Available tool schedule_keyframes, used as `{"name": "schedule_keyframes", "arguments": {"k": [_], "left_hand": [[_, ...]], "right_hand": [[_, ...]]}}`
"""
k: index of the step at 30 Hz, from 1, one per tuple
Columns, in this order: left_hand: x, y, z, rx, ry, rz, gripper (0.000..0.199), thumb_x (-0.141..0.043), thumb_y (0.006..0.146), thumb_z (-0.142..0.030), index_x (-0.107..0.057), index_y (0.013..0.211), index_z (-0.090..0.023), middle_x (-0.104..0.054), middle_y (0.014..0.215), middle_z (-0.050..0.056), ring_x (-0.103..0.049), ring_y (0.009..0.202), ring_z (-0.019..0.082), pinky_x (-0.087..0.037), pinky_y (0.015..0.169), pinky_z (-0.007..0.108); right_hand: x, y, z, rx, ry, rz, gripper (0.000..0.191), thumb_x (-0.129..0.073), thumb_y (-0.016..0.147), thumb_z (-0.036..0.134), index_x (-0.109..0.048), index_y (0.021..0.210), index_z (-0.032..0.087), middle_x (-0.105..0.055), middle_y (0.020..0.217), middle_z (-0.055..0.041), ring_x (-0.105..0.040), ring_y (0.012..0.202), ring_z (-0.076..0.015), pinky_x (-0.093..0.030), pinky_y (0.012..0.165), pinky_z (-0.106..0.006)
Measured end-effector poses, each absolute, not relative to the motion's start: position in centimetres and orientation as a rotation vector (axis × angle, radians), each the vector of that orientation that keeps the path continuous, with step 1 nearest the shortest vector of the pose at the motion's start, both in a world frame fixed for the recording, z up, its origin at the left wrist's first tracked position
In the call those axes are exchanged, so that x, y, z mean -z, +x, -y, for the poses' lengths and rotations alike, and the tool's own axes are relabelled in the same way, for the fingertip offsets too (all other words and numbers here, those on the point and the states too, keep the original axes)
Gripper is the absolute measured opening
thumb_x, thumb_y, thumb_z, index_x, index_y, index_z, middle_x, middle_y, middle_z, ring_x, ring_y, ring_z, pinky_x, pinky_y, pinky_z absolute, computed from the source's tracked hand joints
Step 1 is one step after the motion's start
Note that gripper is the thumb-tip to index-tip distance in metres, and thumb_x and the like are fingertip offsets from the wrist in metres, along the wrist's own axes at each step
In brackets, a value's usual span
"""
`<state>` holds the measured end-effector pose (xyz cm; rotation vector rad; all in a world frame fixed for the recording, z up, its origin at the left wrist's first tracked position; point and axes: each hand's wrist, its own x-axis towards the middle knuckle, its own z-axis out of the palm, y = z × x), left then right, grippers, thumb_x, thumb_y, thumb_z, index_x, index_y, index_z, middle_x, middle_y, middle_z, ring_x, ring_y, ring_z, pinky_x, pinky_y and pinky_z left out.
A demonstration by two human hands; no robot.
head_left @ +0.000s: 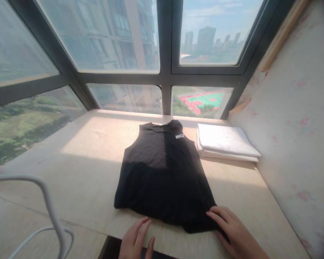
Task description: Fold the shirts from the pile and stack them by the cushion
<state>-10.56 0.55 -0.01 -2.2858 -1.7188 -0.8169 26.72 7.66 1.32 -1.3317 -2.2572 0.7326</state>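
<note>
Indoors, a black sleeveless top (pixel 162 183) lies spread on a pale surface (pixel 81 180) below the windows (pixel 105 32), beside folded white cloth (pixel 224 140). The right hand (pixel 233 230) pinches its near corner; the left hand (pixel 135 237) is open by the hem, contact hard to tell.

I see my bare left hand (pixel 135 239) low in view, between six and seven o'clock, its fingers (pixel 142 226) gently curved toward one o'clock and its thumb (pixel 150 247) standing apart, the wrist cut off below. My bare right hand (pixel 230 226) sits between four and five, palm down, knuckles bent, fingertips (pixel 208 213) toward ten o'clock, thumb (pixel 221 238) lower; I can't tell how firmly it closes.
</note>
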Motion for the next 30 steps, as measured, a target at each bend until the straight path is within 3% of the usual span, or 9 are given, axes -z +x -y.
{"name": "schedule_keyframes", "arguments": {"k": [2,5,9,12,15,20,23,26,30], "left_hand": [[0.3,-7.0,-1.6,0.776,-2.363,1.693,0.051,-0.065,0.085,-0.031,-0.055,0.135,-0.022,-0.066,0.129,0.012,-0.067,0.112,0.026,-0.060,0.087,0.036],[0.4,-1.7,-3.5,0.716,-2.467,1.712,0.068,-0.070,0.079,-0.032,-0.050,0.142,-0.021,-0.056,0.143,0.015,-0.059,0.124,0.034,-0.055,0.097,0.049],[-0.1,2.2,-6.3,0.752,-2.519,1.856,0.056,-0.070,0.076,-0.028,-0.060,0.131,-0.019,-0.059,0.141,0.016,-0.055,0.128,0.039,-0.047,0.102,0.062],[-1.0,2.4,-8.0,0.854,-2.533,1.927,0.038,-0.059,0.079,-0.013,-0.067,0.116,-0.017,-0.068,0.126,0.014,-0.059,0.122,0.034,-0.047,0.102,0.059],[-1.8,1.2,-8.6,1.074,-2.436,1.972,0.033,-0.049,0.082,-0.007,-0.069,0.105,-0.019,-0.070,0.117,0.011,-0.064,0.113,0.029,-0.050,0.098,0.052],[-2.6,-0.8,-8.3,1.521,-2.361,2.051,0.025,-0.045,0.095,-0.020,-0.068,0.106,-0.021,-0.073,0.101,0.008,-0.070,0.095,0.022,-0.058,0.082,0.036],[-3.2,-1.2,-8.6,1.603,-2.350,2.124,0.025,-0.045,0.097,-0.026,-0.068,0.105,-0.020,-0.074,0.100,0.008,-0.071,0.095,0.022,-0.058,0.083,0.034],[-3.9,-1.5,-9.6,1.587,-2.323,2.178,0.025,-0.046,0.098,-0.029,-0.068,0.104,-0.020,-0.074,0.099,0.007,-0.070,0.094,0.022,-0.057,0.084,0.035],[-4.8,-1.9,-11.1,1.510,-2.427,2.149,0.024,-0.047,0.098,-0.032,-0.068,0.102,-0.021,-0.073,0.097,0.006,-0.069,0.093,0.021,-0.056,0.083,0.035]], "right_hand": [[-1.6,25.6,-8.3,-0.720,-1.327,2.208,0.038,-0.050,0.089,0.016,-0.073,0.117,0.027,-0.071,0.112,-0.0101,-0.067,0.104,-0.0262,-0.057,0.092,-0.042],[-3.6,23.5,-9.2,-0.844,-1.271,2.101,0.030,-0.047,0.094,0.021,-0.076,0.101,0.025,-0.073,0.096,-0.0079,-0.069,0.090,-0.0234,-0.058,0.082,-0.037],[-7.3,21.0,-9.8,-1.111,-1.223,1.837,0.024,-0.054,0.096,0.034,-0.076,0.097,0.026,-0.076,0.091,-0.0043,-0.071,0.088,-0.0214,-0.057,0.084,-0.033],[-8.8,21.1,-10.6,-1.184,-1.271,1.653,0.023,-0.060,0.092,0.041,-0.076,0.096,0.026,-0.077,0.091,-0.0038,-0.072,0.090,-0.0229,-0.056,0.087,-0.034],[-8.4,22.9,-11.4,-1.114,-1.395,1.468,0.029,-0.062,0.089,0.048,-0.076,0.097,0.024,-0.077,0.096,-0.0065,-0.072,0.094,-0.0256,-0.058,0.085,-0.036],[-5.8,25.0,-11.0,-1.016,-1.529,1.426,0.033,-0.064,0.086,0.050,-0.075,0.099,0.022,-0.074,0.097,-0.0082,-0.071,0.089,-0.0250,-0.060,0.074,-0.034],[-5.1,24.9,-10.1,-1.097,-1.482,1.447,0.036,-0.067,0.084,0.048,-0.073,0.105,0.020,-0.071,0.096,-0.0082,-0.069,0.084,-0.0217,-0.060,0.069,-0.031],[-5.7,24.7,-9.3,-1.253,-1.320,1.478,0.037,-0.072,0.081,0.045,-0.071,0.109,0.021,-0.066,0.119,-0.0118,-0.067,0.101,-0.0233,-0.060,0.081,-0.033],[-7.4,24.8,-8.7,-1.394,-1.131,1.646,0.036,-0.074,0.080,0.030,-0.070,0.115,0.025,-0.052,0.144,-0.0117,-0.051,0.134,-0.0270,-0.054,0.099,-0.037]]}}
